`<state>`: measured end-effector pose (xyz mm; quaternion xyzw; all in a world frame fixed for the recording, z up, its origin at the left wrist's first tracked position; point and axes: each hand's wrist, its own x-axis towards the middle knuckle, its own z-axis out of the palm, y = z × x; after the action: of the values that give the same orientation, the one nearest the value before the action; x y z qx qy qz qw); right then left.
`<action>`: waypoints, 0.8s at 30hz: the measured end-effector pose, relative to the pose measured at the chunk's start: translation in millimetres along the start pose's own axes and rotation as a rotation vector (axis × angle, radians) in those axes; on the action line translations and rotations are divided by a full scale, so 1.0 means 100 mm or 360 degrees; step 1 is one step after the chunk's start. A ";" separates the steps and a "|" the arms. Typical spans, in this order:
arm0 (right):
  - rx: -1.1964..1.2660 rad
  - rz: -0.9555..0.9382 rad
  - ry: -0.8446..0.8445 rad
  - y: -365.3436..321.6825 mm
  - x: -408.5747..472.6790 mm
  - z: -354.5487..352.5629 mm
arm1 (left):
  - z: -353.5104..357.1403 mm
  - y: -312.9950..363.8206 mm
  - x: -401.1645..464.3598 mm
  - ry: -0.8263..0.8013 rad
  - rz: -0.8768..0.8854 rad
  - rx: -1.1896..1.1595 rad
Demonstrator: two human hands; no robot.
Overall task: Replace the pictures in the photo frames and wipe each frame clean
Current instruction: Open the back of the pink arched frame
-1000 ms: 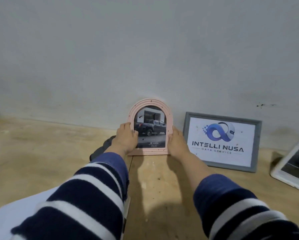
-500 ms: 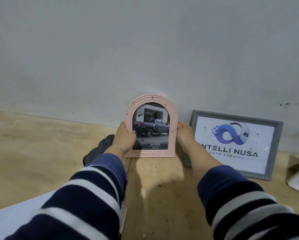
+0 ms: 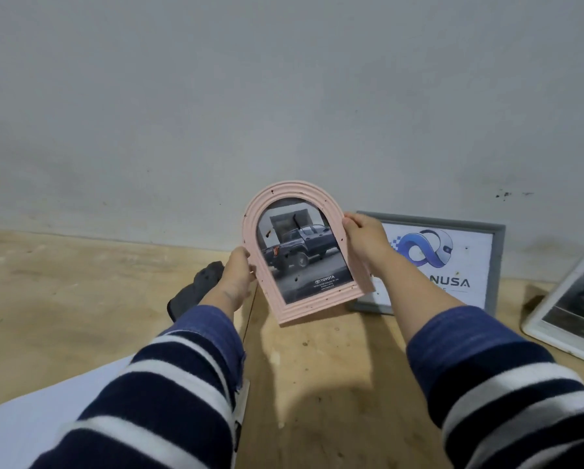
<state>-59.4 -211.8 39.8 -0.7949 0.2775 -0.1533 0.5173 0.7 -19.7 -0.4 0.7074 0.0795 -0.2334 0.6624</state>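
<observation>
A pink arched photo frame (image 3: 285, 201) with a picture of a dark pickup truck is held up off the wooden table, tilted to the left and speckled with dark spots. My left hand (image 3: 236, 272) grips its lower left edge. My right hand (image 3: 365, 235) grips its upper right edge. Behind my right arm a grey rectangular frame (image 3: 497, 262) with a blue logo picture leans against the wall. A white frame (image 3: 541, 319) with a dark picture lies flat at the far right.
A dark grey cloth (image 3: 196, 292) lies on the wooden table (image 3: 64, 292) left of my left wrist. White paper sheets (image 3: 30, 424) lie at the near left. A plain grey wall (image 3: 284, 96) stands right behind the frames.
The pink frame stood on the table against the wall; both hands have lifted it toward me and tilted it left. My right hand shifted up its edge.
</observation>
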 end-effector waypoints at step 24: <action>-0.0937 -0.0468 0.0163 0.64 -1.41 -1.21 | 0.82 -0.86 -1.04 -0.0426 -0.0170 -0.0041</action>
<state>-254.4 -236.1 38.6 -0.9330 0.2177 -0.1795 0.2232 -145.2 -69.5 -34.1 0.6561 0.0309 -0.3596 0.6627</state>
